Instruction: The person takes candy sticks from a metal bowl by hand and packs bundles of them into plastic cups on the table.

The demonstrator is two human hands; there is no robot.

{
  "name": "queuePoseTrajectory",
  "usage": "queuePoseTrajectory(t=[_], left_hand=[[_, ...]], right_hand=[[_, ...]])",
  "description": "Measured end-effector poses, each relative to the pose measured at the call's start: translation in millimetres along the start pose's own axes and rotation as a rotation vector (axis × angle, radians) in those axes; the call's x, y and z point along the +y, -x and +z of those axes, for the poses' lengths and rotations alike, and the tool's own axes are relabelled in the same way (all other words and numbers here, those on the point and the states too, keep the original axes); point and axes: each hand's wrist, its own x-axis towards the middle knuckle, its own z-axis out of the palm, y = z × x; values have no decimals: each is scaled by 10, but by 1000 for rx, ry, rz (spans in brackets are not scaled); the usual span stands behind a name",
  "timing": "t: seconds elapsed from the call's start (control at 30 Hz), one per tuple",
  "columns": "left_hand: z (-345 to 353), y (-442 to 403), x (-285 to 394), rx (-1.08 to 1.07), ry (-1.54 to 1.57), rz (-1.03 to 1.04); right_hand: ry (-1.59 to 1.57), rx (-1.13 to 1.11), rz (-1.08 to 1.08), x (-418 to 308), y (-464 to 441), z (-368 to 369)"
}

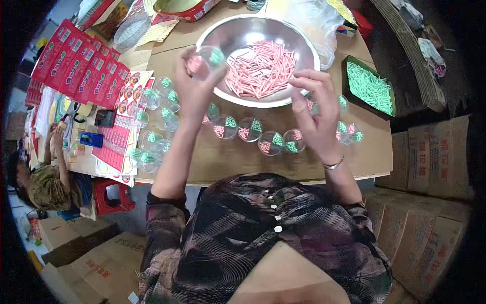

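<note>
My left hand [196, 90] grips a clear round cup [211, 54] by its side, raised over the left rim of a steel bowl [310, 38]. Pink and green show inside that cup, slightly blurred. Many thin pink sticks [260, 68] lie heaped in the bowl. Over the bowl's lower right rim hovers my right hand [321, 114], thumb and fingers apart, with nothing visible between them. Below the bowl runs a row of similar cups [272, 143], each with pink and green sticks in it. My right hand hides part of this row.
A dark tray [346, 83] of green sticks stands at the right. Several clear cups with green sticks [151, 99] cluster at the left, beside red printed cards [83, 66]. Another person [50, 187] sits at far left. Cardboard boxes [438, 157] are stacked at right.
</note>
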Motion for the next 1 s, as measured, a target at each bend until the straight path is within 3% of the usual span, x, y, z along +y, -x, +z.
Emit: queuePoseTrajectory(t=[0.07, 0.17, 0.23, 0.4, 0.5, 0.57, 0.63, 0.67, 0.73, 0.77, 0.8, 0.83, 0.87, 0.9, 0.93, 0.97, 1.0], left_hand=[[-132, -499, -367, 153, -2, 18], [-317, -1191, -966, 149, -338, -177], [-359, -1451, -1423, 28, -486, -265], [-176, -1495, -2170, -240, -718, -406], [-155, -1557, -2269, -356, -690, -529], [-149, -1577, -2288, -254, -820, -388], [-131, -1365, -1510, -71, -771, 32], [-100, -1295, -1316, -73, -777, 26], [-35, -1192, -983, -774, -458, 115], [82, -1078, -716, -998, -488, 78], [223, -1005, -743, -1170, -598, 272], [391, -935, -814, -1294, -671, 178], [521, -872, -875, -1362, -703, 209], [679, -868, -745, -1511, -910, 155], [931, -843, -1256, -1603, -1012, 298], [939, -865, -1330, -1507, -782, 299], [901, -924, -1237, -1429, -842, 292]], right_hand=[[-47, -103, 136, 67, 20, -63], [-91, -136, 244, 72, 63, -87], [-85, -243, 432, 68, 89, -74], [-30, -323, 355, 206, 163, -52], [7, -348, 408, 293, 203, -83], [16, -377, 441, 349, 226, -66], [14, -392, 463, 423, 229, -27], [10, -404, 478, 451, 238, 5], [-5, -427, 497, 484, 227, 81], [-10, -418, 455, 477, 199, 108], [-17, -406, 409, 456, 174, 136], [-34, -403, 380, 457, 166, 152], [-23, -416, 368, 471, 162, 160], [-20, -426, 343, 471, 149, 180], [-36, -447, 406, 440, 133, 172], [49, -493, 406, 506, 198, 129], [43, -493, 413, 520, 203, 118]])
